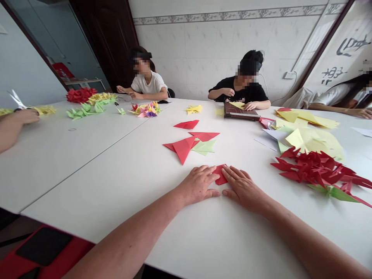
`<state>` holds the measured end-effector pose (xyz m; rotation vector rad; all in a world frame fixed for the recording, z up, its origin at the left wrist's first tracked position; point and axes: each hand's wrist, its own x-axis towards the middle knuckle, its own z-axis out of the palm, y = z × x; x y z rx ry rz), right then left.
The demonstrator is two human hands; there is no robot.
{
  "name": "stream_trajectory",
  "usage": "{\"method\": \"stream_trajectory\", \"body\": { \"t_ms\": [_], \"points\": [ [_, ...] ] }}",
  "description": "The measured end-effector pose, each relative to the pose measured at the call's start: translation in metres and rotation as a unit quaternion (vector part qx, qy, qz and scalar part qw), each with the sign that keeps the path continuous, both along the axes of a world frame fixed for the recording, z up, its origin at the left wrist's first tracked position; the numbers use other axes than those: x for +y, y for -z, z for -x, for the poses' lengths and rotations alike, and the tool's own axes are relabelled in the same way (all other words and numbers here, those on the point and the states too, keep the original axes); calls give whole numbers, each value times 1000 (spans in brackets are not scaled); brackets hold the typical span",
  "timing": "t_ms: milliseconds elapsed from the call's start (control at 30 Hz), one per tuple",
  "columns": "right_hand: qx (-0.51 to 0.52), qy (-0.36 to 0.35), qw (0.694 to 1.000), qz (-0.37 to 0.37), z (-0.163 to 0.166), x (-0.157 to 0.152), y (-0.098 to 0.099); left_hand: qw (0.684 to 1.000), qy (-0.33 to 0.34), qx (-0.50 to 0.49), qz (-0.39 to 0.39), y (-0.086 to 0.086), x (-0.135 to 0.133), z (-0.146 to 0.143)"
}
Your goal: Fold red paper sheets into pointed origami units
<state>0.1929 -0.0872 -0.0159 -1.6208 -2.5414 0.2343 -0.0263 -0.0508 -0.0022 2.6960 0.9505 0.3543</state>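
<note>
A small folded red paper (220,174) lies on the white table (116,182) in front of me. My left hand (200,183) lies flat with its fingers stretched out, the fingertips pressing on the paper's left side. My right hand (241,187) also lies flat, fingers spread, touching the paper's right edge. Most of the paper shows between the two hands. Just beyond them lie folded red triangles (183,148) and a pale green folded piece (205,147).
A heap of red folded figures (316,170) and yellow sheets (308,139) lie to my right. Three people sit at the far side and right; another person's hand (24,115) with scissors is at the left. Coloured paper piles (87,101) lie at the far left.
</note>
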Motion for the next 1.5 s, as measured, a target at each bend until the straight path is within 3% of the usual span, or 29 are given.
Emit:
{"method": "stream_trajectory", "body": {
  "t_ms": [267,533,967,1267,1500],
  "points": [
    [47,-9,998,-38,-9,5,-2,998,-34,19,49,-8,-3,-3],
    [198,4,979,-39,-24,9,-6,989,-86,-31,117,-10,-3,1],
    [258,13,965,-42,-22,10,-5,988,-84,-104,78,4,6,-2],
    [276,-24,959,-66,-23,14,5,987,-78,-119,76,2,5,-1],
    [283,5,956,-73,-9,10,-2,989,-78,-108,66,1,4,-1]
  ]
}}
